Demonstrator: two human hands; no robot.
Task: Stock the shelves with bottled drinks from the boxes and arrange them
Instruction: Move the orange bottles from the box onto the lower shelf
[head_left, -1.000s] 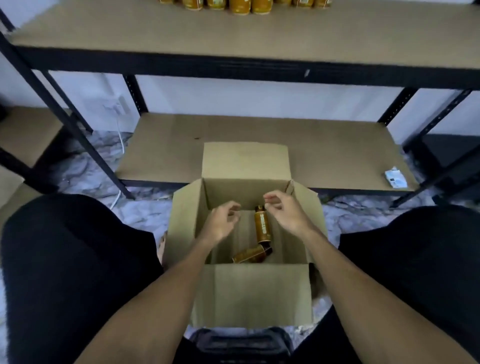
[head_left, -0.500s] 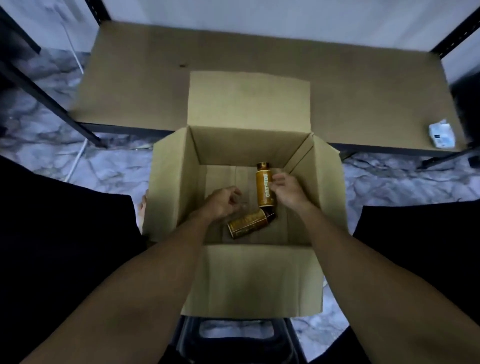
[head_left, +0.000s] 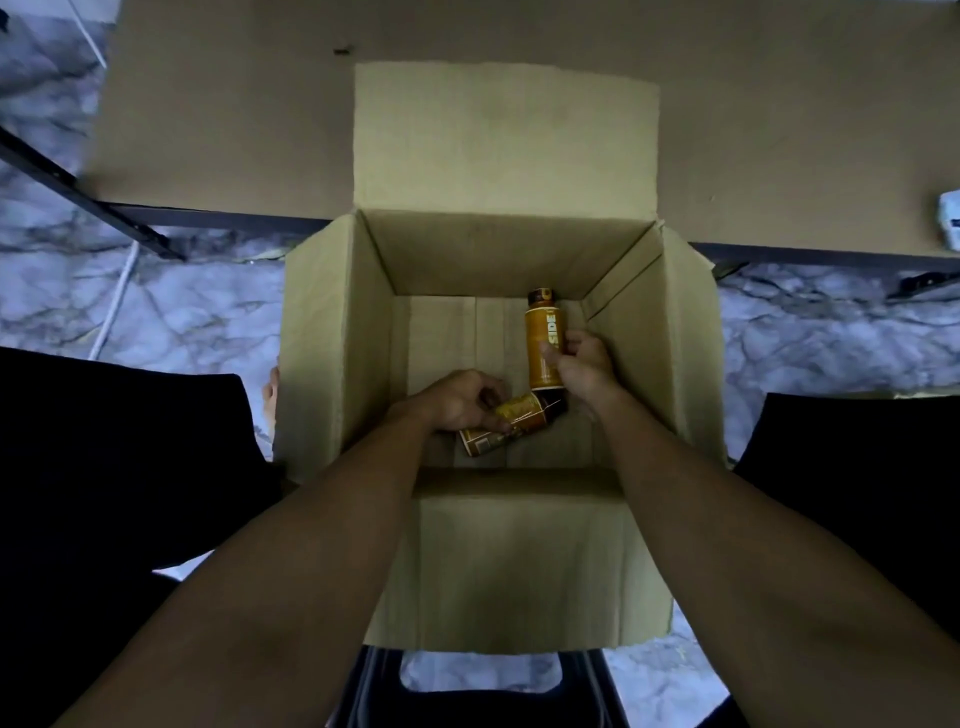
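Left hand (head_left: 460, 402) covers the middle of one amber bottle (head_left: 525, 413); its label is unreadable, fingers curled round it. Right hand (head_left: 584, 369) clasps a second bottle (head_left: 540, 327), hiding part of the lettering. Both bottles are deep inside the cardboard box (head_left: 332, 338), with gold labels and dark caps.

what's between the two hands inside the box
In the head view, both bottles: the base of the upper bottle that the right hand grips and the capped end of the lower bottle that the left hand holds.
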